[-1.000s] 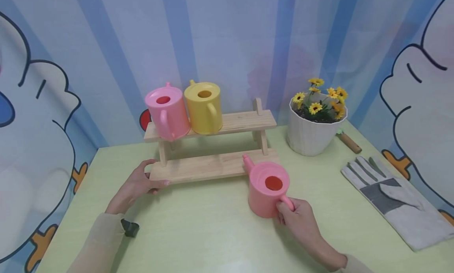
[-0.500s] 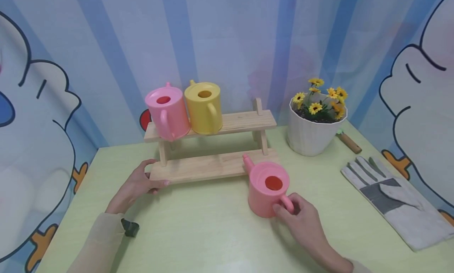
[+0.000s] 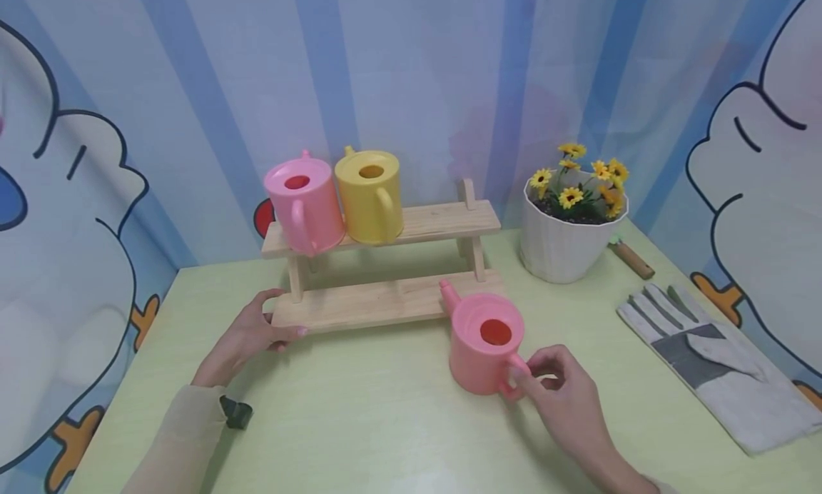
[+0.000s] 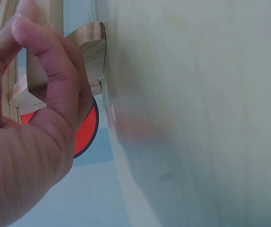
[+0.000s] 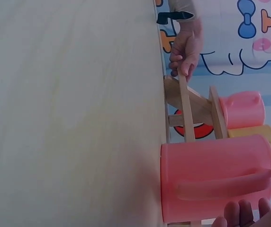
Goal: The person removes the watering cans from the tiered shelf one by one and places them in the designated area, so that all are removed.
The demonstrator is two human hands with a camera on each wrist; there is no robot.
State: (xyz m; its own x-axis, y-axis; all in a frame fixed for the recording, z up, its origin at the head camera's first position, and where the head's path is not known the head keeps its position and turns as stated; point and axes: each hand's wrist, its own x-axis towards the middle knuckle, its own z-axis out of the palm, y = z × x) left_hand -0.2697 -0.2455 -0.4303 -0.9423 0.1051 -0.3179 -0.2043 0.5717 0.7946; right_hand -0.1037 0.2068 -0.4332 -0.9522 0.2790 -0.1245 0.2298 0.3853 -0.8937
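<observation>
My left hand [image 3: 252,328] grips the left end of the lower board of a two-tier wooden shelf stand [image 3: 359,305]. In the left wrist view, thumb and fingers [image 4: 62,80] bend round that board's end. A pink watering can [image 3: 483,344] stands on the table at the stand's front right corner, spout towards the board. My right hand [image 3: 568,401] is at its handle, fingers loose and apart from it; the thumb overlaps the handle, and contact is unclear. Another pink watering can [image 3: 311,205] and a yellow watering can [image 3: 366,201] stand side by side on the upper board.
A white pot [image 3: 559,248] of yellow flowers stands right of the shelf stand. Behind it lies a wooden-handled tool [image 3: 632,258], partly hidden. A pair of grey-and-white gloves [image 3: 719,365] lies at the table's right. A printed curtain [image 3: 411,87] hangs behind the table.
My right hand has loosened from the pink watering can's handle and drawn slightly back to the right. The can stays in place, and the left hand has not moved.
</observation>
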